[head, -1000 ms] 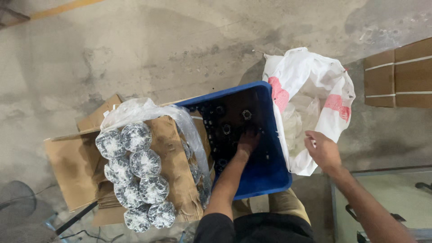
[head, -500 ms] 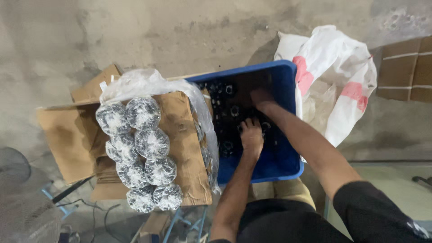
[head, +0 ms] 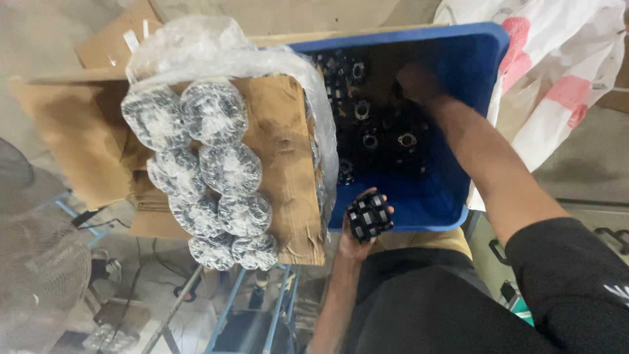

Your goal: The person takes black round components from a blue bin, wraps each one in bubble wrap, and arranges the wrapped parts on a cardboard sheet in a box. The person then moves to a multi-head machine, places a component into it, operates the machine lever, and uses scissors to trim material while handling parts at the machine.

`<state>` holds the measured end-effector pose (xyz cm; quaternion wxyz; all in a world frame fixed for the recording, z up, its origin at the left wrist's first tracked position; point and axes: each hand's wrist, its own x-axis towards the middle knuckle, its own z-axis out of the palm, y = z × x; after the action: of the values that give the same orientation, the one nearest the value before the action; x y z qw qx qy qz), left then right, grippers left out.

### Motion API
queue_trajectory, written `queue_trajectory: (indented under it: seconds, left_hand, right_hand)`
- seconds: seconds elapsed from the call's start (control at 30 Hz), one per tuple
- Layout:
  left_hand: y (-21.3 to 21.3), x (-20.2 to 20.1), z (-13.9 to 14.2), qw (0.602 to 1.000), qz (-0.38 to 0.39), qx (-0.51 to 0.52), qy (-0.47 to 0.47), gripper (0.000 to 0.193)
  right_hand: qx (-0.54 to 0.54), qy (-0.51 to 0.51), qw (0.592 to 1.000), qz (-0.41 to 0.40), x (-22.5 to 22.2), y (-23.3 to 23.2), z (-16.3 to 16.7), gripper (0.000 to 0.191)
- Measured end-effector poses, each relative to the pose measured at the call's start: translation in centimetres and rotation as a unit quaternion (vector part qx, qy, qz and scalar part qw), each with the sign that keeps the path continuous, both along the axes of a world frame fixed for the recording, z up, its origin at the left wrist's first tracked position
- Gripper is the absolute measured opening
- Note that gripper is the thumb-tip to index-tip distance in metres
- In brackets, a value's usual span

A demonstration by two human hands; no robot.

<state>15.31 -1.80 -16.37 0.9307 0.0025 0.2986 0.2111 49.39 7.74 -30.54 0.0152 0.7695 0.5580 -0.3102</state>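
Note:
My left hand [head: 357, 239] holds a black round slotted part [head: 369, 217] just over the near rim of a blue plastic crate [head: 481, 98]. My right hand [head: 419, 82] reaches deep into the crate, down among several more black round parts [head: 367, 128] piled on its floor; whether its fingers grip one I cannot tell. My right forearm crosses the crate's right side.
Left of the crate a cardboard sheet [head: 282, 151] carries several round parts wrapped in clear plastic [head: 219, 164]. A white and pink sack [head: 557, 85] lies to the right. A fan [head: 39, 275] and blue metal frame [head: 255, 308] sit below left.
My left hand has lifted out of the crate toward me with a black part in it. My right hand stays down among the parts at the crate's far side.

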Motion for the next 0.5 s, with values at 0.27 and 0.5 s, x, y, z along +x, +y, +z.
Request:
queue_trajectory:
  seconds: [0.27,0.5]
  left_hand:
    - [-0.4,-1.0,2.0,0.997,-0.057,-0.017,-0.055,0.098]
    - [-0.1,-2.5,3.3,0.992,-0.121,0.023,-0.009,0.099]
  right_hand:
    - [-0.061,0.115,0.988,0.081,-10.8,-2.3,3.0,0.037]
    - [-0.012,-0.073,0.977,0.199,-13.8,-3.7,4.3,0.023]
